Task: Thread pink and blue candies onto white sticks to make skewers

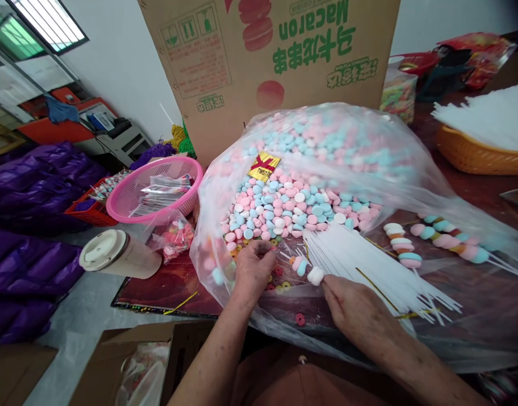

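My right hand (360,310) is closed on a candy skewer (301,266), a thin white stick threaded with white, blue, pink and orange-brown sweets. Close to the skewer's tip, my left hand (253,268) has its thumb and fingers pinched together; what is between them is too small to make out. Small gummy rings (286,285) lie beside and under that hand. Just beyond spreads a heap of pink, blue and white candies (279,208) in a large clear plastic bag (347,146). A bundle of white sticks (347,256) fans out behind my right hand.
Loaded skewers (402,246) lie at the right on the plastic. A pink basket (155,163) with packets and a lidded cup (119,254) stand left. Behind rises a cardboard box (225,67). An orange basket (474,152) of white sticks sits far right.
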`<control>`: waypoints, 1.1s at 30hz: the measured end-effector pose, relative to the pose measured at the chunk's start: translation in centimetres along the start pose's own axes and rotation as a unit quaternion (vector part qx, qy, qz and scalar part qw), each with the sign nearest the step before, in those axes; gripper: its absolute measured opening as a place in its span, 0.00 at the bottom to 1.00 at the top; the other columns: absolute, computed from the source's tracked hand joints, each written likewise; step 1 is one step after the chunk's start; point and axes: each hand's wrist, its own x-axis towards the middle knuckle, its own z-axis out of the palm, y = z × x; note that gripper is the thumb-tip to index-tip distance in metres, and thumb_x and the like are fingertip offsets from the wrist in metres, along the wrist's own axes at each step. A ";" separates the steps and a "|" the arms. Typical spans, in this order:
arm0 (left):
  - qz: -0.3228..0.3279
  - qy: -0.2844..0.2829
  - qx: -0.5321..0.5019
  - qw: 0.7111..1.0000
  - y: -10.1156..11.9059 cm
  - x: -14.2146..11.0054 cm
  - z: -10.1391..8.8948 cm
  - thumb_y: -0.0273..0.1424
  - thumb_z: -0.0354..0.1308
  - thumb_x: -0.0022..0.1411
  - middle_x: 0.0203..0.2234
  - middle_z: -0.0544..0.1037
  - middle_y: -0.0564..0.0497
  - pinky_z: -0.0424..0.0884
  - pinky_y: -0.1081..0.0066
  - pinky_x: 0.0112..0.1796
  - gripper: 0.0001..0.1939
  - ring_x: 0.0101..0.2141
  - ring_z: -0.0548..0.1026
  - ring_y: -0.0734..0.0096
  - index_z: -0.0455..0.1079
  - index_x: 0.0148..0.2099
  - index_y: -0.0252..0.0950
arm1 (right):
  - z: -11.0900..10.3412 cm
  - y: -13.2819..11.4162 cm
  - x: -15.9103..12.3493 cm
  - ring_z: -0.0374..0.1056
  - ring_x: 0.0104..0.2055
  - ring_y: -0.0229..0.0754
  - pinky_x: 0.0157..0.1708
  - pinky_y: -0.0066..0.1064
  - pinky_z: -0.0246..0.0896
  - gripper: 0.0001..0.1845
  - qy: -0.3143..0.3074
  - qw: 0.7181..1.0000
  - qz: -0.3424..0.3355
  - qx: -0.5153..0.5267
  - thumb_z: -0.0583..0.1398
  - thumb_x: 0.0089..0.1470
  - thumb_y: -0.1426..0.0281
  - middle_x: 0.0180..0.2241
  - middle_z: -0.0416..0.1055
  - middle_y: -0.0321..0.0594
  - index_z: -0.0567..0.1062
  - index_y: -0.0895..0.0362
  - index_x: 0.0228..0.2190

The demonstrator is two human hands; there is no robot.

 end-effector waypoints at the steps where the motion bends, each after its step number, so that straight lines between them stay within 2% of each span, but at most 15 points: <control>1: -0.027 -0.004 -0.067 0.997 -0.1 -0.4 -0.1 0.29 0.55 0.48 0.21 0.74 0.53 0.69 0.73 0.27 0.05 0.24 0.73 0.71 0.68 0.31 0.35 | -0.1 -0.3 0.0 0.67 0.27 0.40 0.23 0.30 0.41 0.13 -0.010 1.000 0.000 -0.006 0.48 0.56 0.75 0.26 0.73 0.41 0.70 0.57 0.28; 4: -0.061 0.006 -0.170 0.984 -0.3 -1.3 0.0 0.28 0.57 0.45 0.20 0.73 0.53 0.68 0.74 0.25 0.05 0.22 0.72 0.73 0.67 0.29 0.35 | -0.4 -1.2 0.0 0.68 0.27 0.41 0.22 0.30 0.39 0.13 -0.026 0.999 0.009 -0.026 0.48 0.55 0.77 0.26 0.73 0.43 0.71 0.58 0.29; 11: -0.018 0.026 -0.175 0.984 -0.4 -2.6 1.2 0.27 0.56 0.46 0.23 0.75 0.53 0.69 0.74 0.27 0.06 0.23 0.72 0.73 0.69 0.30 0.35 | -0.2 -2.5 -0.4 0.68 0.26 0.41 0.22 0.29 0.43 0.13 0.006 1.000 -0.004 -0.004 0.48 0.53 0.79 0.26 0.73 0.43 0.71 0.58 0.30; 14: 0.063 0.007 -0.092 0.994 -0.2 -3.0 0.8 0.28 0.55 0.50 0.23 0.75 0.53 0.68 0.74 0.28 0.05 0.25 0.71 0.73 0.71 0.31 0.37 | 0.4 -2.0 -0.1 0.66 0.26 0.40 0.23 0.28 0.45 0.13 0.040 0.999 -0.012 0.023 0.47 0.52 0.79 0.26 0.73 0.44 0.71 0.59 0.29; 17: 0.146 -0.023 -0.053 0.988 0.2 -2.3 -0.2 0.30 0.54 0.54 0.27 0.76 0.52 0.68 0.74 0.31 0.08 0.28 0.72 0.72 0.72 0.37 0.38 | 0.1 -0.6 1.2 0.62 0.24 0.37 0.24 0.26 0.48 0.14 0.075 0.988 -0.039 0.132 0.47 0.55 0.74 0.21 0.68 0.39 0.68 0.59 0.24; 19: 0.155 0.012 -0.024 0.988 0.6 -1.1 -0.8 0.31 0.53 0.56 0.32 0.76 0.50 0.68 0.72 0.33 0.13 0.30 0.72 0.71 0.68 0.45 0.38 | -0.6 0.0 3.0 0.59 0.23 0.36 0.22 0.25 0.49 0.15 0.091 0.967 -0.054 0.232 0.48 0.56 0.66 0.19 0.64 0.34 0.67 0.58 0.23; 21: 0.162 0.043 0.085 0.982 0.9 0.4 -0.9 0.31 0.53 0.55 0.36 0.74 0.47 0.68 0.69 0.36 0.15 0.33 0.72 0.68 0.66 0.47 0.37 | -1.6 -0.2 5.4 0.59 0.24 0.35 0.22 0.24 0.50 0.16 0.115 0.952 -0.045 0.279 0.50 0.53 0.61 0.19 0.63 0.32 0.68 0.58 0.24; 24: 0.176 0.020 0.280 0.943 1.2 2.3 -0.5 0.26 0.51 0.55 0.38 0.73 0.44 0.67 0.65 0.38 0.10 0.38 0.71 0.61 0.70 0.39 0.36 | -2.4 -2.2 9.5 0.61 0.27 0.36 0.25 0.24 0.51 0.13 0.148 0.955 -0.023 0.257 0.54 0.50 0.61 0.23 0.66 0.34 0.70 0.59 0.26; 26: 0.174 0.011 0.302 0.937 1.0 2.9 -0.3 0.24 0.49 0.55 0.37 0.74 0.44 0.66 0.64 0.39 0.10 0.39 0.71 0.60 0.70 0.37 0.37 | -2.3 -3.7 11.9 0.62 0.28 0.38 0.27 0.25 0.52 0.13 0.152 0.959 -0.015 0.238 0.57 0.47 0.62 0.25 0.68 0.37 0.71 0.59 0.29; 28: 0.154 0.037 0.226 0.961 0.6 2.9 -0.7 0.25 0.50 0.56 0.35 0.75 0.46 0.66 0.65 0.40 0.10 0.38 0.71 0.63 0.71 0.38 0.37 | -1.8 -4.6 13.3 0.63 0.30 0.40 0.27 0.27 0.52 0.15 0.154 0.962 -0.014 0.223 0.59 0.43 0.63 0.26 0.69 0.40 0.71 0.60 0.33; 30: 0.103 0.064 0.073 0.990 0.0 2.5 -1.6 0.29 0.54 0.54 0.31 0.75 0.48 0.67 0.67 0.37 0.08 0.34 0.72 0.66 0.71 0.38 0.36 | -1.3 -4.5 13.8 0.63 0.31 0.41 0.28 0.27 0.51 0.15 0.153 0.963 -0.018 0.219 0.60 0.42 0.65 0.27 0.69 0.41 0.70 0.60 0.33; 31: 0.063 0.066 -0.022 0.996 -0.2 2.2 -2.1 0.31 0.57 0.52 0.28 0.75 0.49 0.68 0.68 0.34 0.09 0.31 0.71 0.68 0.71 0.37 0.35 | -1.3 -4.2 13.7 0.63 0.31 0.41 0.28 0.28 0.51 0.13 0.150 0.963 -0.021 0.221 0.59 0.43 0.65 0.27 0.69 0.41 0.70 0.60 0.32; 33: -0.018 0.037 -0.213 0.976 -0.4 1.5 -2.9 0.34 0.62 0.47 0.23 0.73 0.51 0.68 0.71 0.29 0.12 0.25 0.70 0.72 0.71 0.35 0.33 | -1.5 -3.3 12.9 0.62 0.28 0.39 0.27 0.27 0.51 0.11 0.139 0.963 -0.025 0.232 0.57 0.46 0.63 0.25 0.68 0.38 0.70 0.59 0.28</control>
